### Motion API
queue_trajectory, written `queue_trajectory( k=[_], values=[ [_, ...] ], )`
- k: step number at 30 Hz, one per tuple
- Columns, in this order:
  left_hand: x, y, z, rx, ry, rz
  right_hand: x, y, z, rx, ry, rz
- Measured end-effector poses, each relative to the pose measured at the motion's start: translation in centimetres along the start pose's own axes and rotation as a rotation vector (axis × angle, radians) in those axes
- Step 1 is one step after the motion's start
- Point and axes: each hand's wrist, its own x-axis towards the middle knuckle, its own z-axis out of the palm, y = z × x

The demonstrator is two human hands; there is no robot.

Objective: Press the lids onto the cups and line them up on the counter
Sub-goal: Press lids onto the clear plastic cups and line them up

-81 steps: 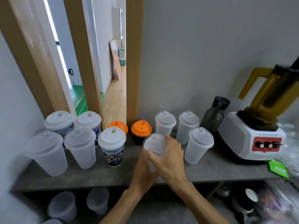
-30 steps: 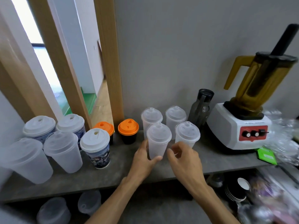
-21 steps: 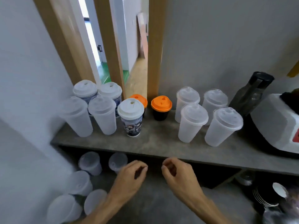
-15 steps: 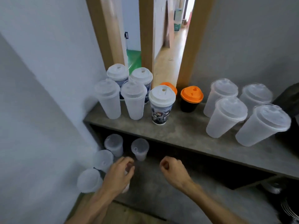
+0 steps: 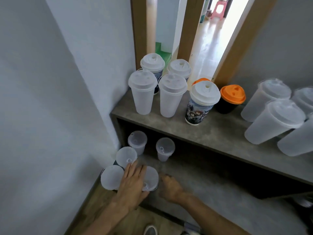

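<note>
On the lower shelf (image 5: 203,182) stand several clear plastic cups with clear lids. My left hand (image 5: 133,182) lies flat over the lid of the nearest clear cup (image 5: 151,178), fingers stretched across it. My right hand (image 5: 171,187) is just right of that cup with its fingers curled and holds nothing I can see. Other shelf cups (image 5: 111,179) (image 5: 126,156) sit to the left and behind. On the counter (image 5: 211,133) above stand lidded clear cups (image 5: 142,92), a printed cup (image 5: 201,106) with a white lid and a black cup (image 5: 232,97) with an orange lid.
A white wall (image 5: 50,116) closes the left side against the counter's end. More lidded clear cups (image 5: 274,121) crowd the counter's right part. Behind the counter an open doorway (image 5: 211,39) with wooden frames leads to a corridor. A shoe tip (image 5: 149,230) shows at the bottom.
My view has swung down and left from the counter to the lower shelf. Both hands let go of the cup on the counter and dropped; my left hand now rests on a shelf cup's lid.
</note>
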Motion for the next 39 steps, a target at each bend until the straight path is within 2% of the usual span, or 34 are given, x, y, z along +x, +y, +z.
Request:
queue_trajectory(
  k=[2, 4, 6, 10, 13, 17, 22, 28, 31, 35, 39],
  values=[
    [-0.1, 1.2, -2.2, -0.064, 0.009, 0.033, -0.8, 0.7, -1.0, -0.017, 0.037, -0.007],
    [0.0, 3.3, -5.7, -0.23, 0.022, 0.1, -1.6, 2.1, -1.9, 0.041, 0.091, -0.01],
    [0.3, 5.9, -9.7, -0.368, 0.057, 0.214, -3.0, 3.6, -3.0, 0.149, 0.221, -0.037],
    [2.3, 11.7, -15.6, -0.443, 0.143, 0.428, -6.5, 6.2, -6.2, 0.304, 0.553, -0.078],
    [5.1, 15.3, -16.8, -0.526, 0.164, 0.507, -7.7, 7.7, -9.1, 0.333, 0.73, -0.069],
    [8.5, 18.9, -16.4, -0.685, 0.174, 0.485, -8.0, 8.9, -12.8, 0.342, 0.871, -0.028],
    [12.0, 20.9, -14.5, -0.974, 0.109, 0.307, -6.8, 9.6, -15.4, 0.247, 0.915, 0.13],
    [14.2, 21.8, -12.9, -0.999, 0.141, 0.276, -6.2, 10.3, -15.5, 0.093, 0.898, 0.186],
    [14.8, 21.7, -12.7, -0.967, 0.138, 0.291, -8.0, 10.8, -15.6, 0.189, 0.848, 0.19],
    [15.4, 21.1, -12.2, -0.942, 0.097, 0.365, -11.3, 10.8, -16.8, 0.443, 0.872, 0.127],
    [15.6, 21.3, -11.1, -0.927, 0.061, 0.37, -12.5, 8.8, -17.9, 0.485, 0.846, 0.012]
  ],
)
